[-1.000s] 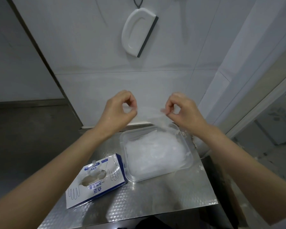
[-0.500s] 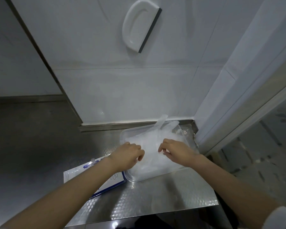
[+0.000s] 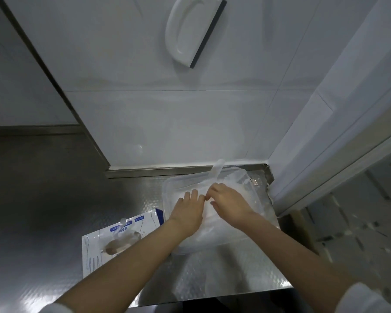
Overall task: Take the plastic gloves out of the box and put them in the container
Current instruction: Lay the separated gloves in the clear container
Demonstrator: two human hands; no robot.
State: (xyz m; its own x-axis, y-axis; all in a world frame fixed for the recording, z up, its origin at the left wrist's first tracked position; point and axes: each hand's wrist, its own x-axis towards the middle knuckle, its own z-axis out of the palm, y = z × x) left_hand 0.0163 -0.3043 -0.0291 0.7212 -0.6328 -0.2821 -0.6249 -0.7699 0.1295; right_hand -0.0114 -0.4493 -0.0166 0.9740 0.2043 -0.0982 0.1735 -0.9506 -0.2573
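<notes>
Right of the white-and-blue cardboard glove box, our left hand presses nearly flat fingers and our right hand bends its fingers, pinching or not we cannot tell, onto the thin clear plastic gloves heaped in the transparent rectangular container.

Hidden and cropped around the container

Left hand and right hand covered the gloves inside, grips unclear; left of it a forearm hid part of the box, print unreadable; far above, the squeegee top was cropped.
</notes>
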